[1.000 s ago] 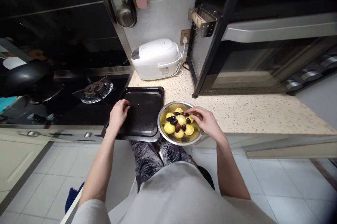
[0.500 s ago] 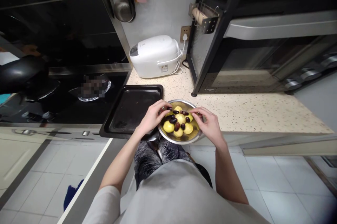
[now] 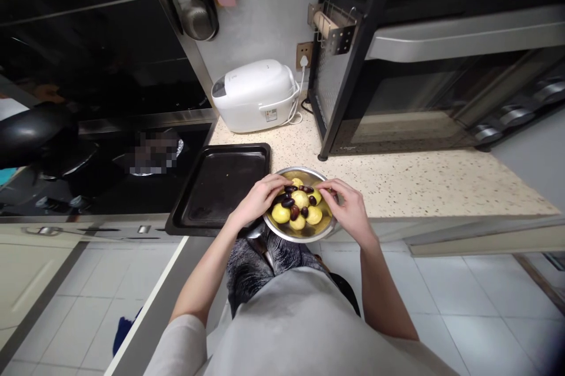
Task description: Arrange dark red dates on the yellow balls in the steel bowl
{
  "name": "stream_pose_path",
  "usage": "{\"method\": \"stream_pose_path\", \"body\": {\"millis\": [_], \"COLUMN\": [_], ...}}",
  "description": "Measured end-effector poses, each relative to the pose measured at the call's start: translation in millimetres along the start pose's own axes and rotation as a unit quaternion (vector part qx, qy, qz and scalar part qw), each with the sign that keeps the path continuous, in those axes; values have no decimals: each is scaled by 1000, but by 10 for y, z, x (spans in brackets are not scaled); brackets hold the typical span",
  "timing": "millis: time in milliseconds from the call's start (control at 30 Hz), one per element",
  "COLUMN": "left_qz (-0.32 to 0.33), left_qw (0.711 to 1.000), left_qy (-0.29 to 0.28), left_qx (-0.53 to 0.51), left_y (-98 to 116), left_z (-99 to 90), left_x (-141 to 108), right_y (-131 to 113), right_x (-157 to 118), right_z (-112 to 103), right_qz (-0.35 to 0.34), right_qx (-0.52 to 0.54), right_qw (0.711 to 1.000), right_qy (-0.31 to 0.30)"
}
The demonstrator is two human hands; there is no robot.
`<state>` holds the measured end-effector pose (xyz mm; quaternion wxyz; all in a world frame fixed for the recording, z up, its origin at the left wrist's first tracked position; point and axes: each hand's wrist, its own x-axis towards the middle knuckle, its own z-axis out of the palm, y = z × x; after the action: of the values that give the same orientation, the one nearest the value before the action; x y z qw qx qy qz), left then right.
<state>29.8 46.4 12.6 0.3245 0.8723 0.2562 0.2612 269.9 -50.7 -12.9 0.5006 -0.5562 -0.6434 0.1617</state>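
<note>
- Leaning over the steel bowl (image 3: 325, 225), we've got both hands in at its rim, one on either side.
- Our left hand (image 3: 257, 199) crosses the bowl's left rim, fingers bent and bunched together, tips down by the food; whether they grip a piece, we can't tell.
- Our right hand (image 3: 352, 209) works the bowl's right rim, thumb and forefinger drawn close in a pinching shape; what sits between them, if anything, is hidden from us.
- Inside the bowl, we see yellow rounds (image 3: 315, 215) ringed about a middle one, with glossy dark pieces (image 3: 294, 212) lying among and on them.
- Edges now: the bowl's near rim reaches past the line of the speckled counter's (image 3: 424, 188) front edge.
- Tight on the bowl's left: a black tray (image 3: 218, 188) lies just beside it, our left wrist over the tray's near corner.
- Roomier on the bowl's right, folks: counter stretches along below the oven (image 3: 415, 93).
- Behind the bowl, a strip of counter runs back to a white appliance (image 3: 253, 96).
</note>
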Motion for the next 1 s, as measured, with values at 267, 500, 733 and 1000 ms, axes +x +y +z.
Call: {"method": "stream_pose_path", "body": {"millis": [267,500,733,1000], "left_qz": [-47,-34,10,38], "left_qw": [984,994,994,984], "left_qy": [173,88,3,-72], "left_qx": [4,61,108,159], "left_y": [182,296,260,229], "left_z": [14,179,282,311], "left_x": [-363,-514,-302,58], "right_y": [48,66,71,77], "right_x": [-121,-309,-388,-382], "right_z": [43,149,170,176], "right_qz": [-19,-73,-80,-86], "right_qx": [-10,-34,-36,-31], "right_qw": [994,992,992,991], "right_qy": [103,92,87,96]}}
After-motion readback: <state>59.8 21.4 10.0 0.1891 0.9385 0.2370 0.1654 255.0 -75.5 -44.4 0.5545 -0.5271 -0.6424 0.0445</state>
